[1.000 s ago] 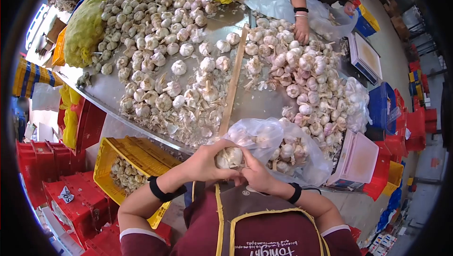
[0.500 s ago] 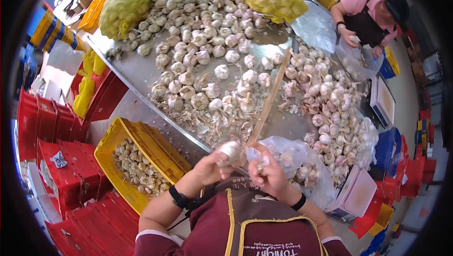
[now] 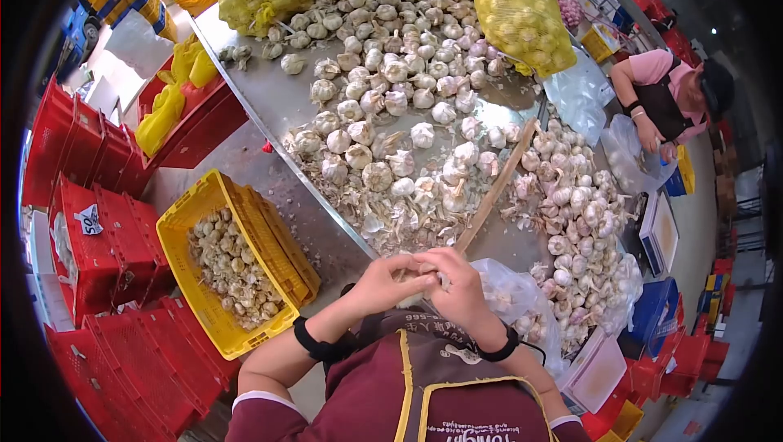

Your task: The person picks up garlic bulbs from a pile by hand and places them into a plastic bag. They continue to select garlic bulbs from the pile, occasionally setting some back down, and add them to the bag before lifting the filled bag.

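My left hand and my right hand meet in front of my apron at the table's near edge. The left fingers are curled round a garlic bulb, which the fingers now hide almost wholly. My right fingers are bent in against the left ones; a pale bit shows between them, too covered to make out. Ahead lies a spread of garlic bulbs, with loose papery skins nearer me. A wooden strip divides these from another pile of garlic bulbs on the right.
A yellow crate holding garlic stands at my left, beside stacked red crates. Full yellow mesh sacks rest on the metal table. A clear plastic bag lies near my right hand. Another person works at the far right.
My hands, apart before with a white bulb showing in the left, have come together and cover it. The view has shifted. The other person's hands have moved lower towards a plastic bag.
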Tool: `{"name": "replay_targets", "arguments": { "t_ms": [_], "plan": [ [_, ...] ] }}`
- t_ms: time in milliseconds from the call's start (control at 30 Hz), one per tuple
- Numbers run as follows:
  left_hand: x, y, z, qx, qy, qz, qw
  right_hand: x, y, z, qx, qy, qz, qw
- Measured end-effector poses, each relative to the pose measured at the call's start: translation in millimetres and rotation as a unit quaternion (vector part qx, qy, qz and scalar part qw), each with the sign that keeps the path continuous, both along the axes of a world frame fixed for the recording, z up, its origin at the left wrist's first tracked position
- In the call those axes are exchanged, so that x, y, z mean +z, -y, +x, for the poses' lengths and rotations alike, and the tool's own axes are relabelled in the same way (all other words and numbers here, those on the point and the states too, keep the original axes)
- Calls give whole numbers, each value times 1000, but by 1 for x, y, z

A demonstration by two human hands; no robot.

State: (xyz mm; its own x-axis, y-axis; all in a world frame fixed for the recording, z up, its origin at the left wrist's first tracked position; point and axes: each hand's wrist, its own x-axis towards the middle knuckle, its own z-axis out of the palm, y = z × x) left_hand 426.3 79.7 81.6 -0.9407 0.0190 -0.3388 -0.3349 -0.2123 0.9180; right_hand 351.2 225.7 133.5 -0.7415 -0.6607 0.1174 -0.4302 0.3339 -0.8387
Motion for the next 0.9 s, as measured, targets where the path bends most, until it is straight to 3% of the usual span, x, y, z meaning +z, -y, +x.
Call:
{"name": "replay_targets", "arguments": {
  "t_ms": [33, 267, 400, 467, 700, 800, 900],
  "plan": [
    [0, -1, -2, 35, -76, -76, 994, 0, 1, 1, 3, 0, 9, 1000],
    [10, 9, 2, 17, -88, -189, 978, -3, -11, 7, -15, 55, 22, 998],
    [7, 8, 4, 14, -106, -166, 980, -2, -14, 13, -27, 37, 31, 998],
    [0, 9, 7, 3, -78, -81, 994, -2, -16, 13, -33, -8, 39, 999],
    [14, 16, 14, -45, -76, -84, 992, 1, -18, 19, -36, -34, -11, 999],
    [15, 16, 19, -54, -32, -10, 998, 4, -18, 20, -34, -67, -25, 997],
    [10, 15, 20, -63, -123, -45, 989, 4, -20, 22, -15, -64, -58, 996]
  ]
}}
